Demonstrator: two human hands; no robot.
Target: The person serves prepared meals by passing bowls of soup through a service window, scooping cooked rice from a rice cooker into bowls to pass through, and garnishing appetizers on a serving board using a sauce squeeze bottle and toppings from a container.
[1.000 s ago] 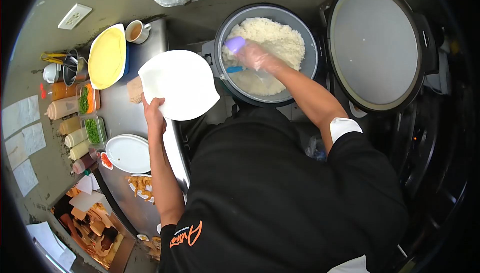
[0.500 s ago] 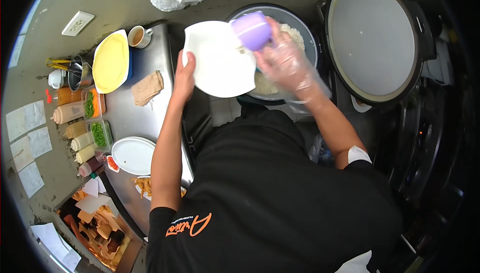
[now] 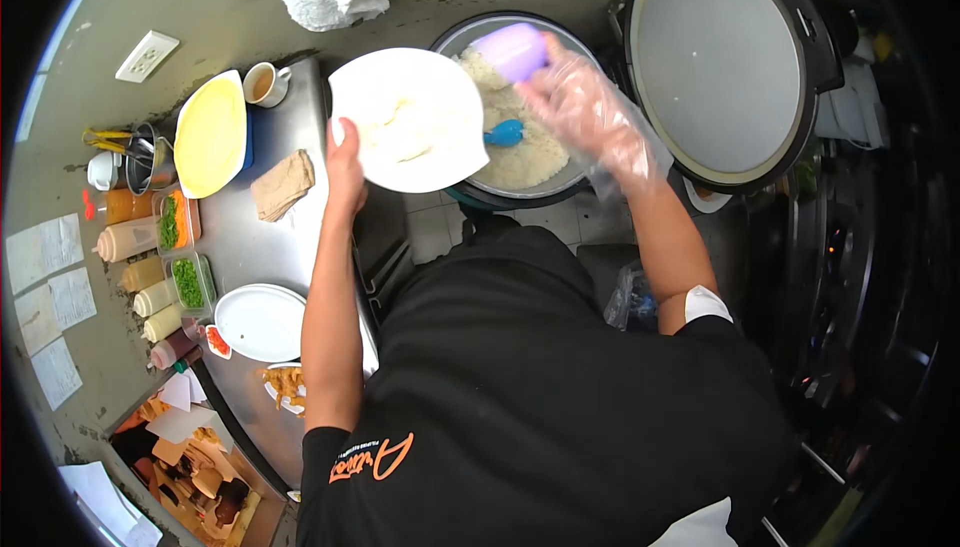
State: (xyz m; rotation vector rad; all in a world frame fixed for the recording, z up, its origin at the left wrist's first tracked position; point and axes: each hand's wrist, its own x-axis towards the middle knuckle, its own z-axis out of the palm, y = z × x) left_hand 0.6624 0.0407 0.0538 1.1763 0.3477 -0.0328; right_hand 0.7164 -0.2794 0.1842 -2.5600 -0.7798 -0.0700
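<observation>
Only the head cam here, so: the left hand point(image 3: 347, 167) has the white plate point(image 3: 355, 87) by its near-left edge, thumb on top; the fingers underneath are hidden. Plate's up off the counter point(image 3: 265, 252), and from this angle it overlaps the left side of the big pot point(image 3: 458, 37). Looks stiff and smooth to me, probably a bit slippery and breakable if it's ceramic, so I'd keep hold of that rim, thumb clear of the food.

The right hand point(image 3: 585, 107), in a loose clear glove, is curled round a purple cup point(image 3: 512, 52) above the pot. It's blurry, so no clue what's inside. I'd guess light, stiff plastic, best gripped round the body since that baggy glove could slide.

Containers: pot's got plenty of white rice point(image 3: 525, 169), likely soft and sticky, with a blue utensil point(image 3: 505, 134) lying in it. A pale mound point(image 3: 408, 130) sits on the plate. Along the counter: a mug point(image 3: 266, 85) of brown liquid, a tub point(image 3: 178, 222) of green and orange bits, another tub point(image 3: 188, 282) of chopped greens, and squeeze bottles point(image 3: 128, 238) of sauce.
</observation>
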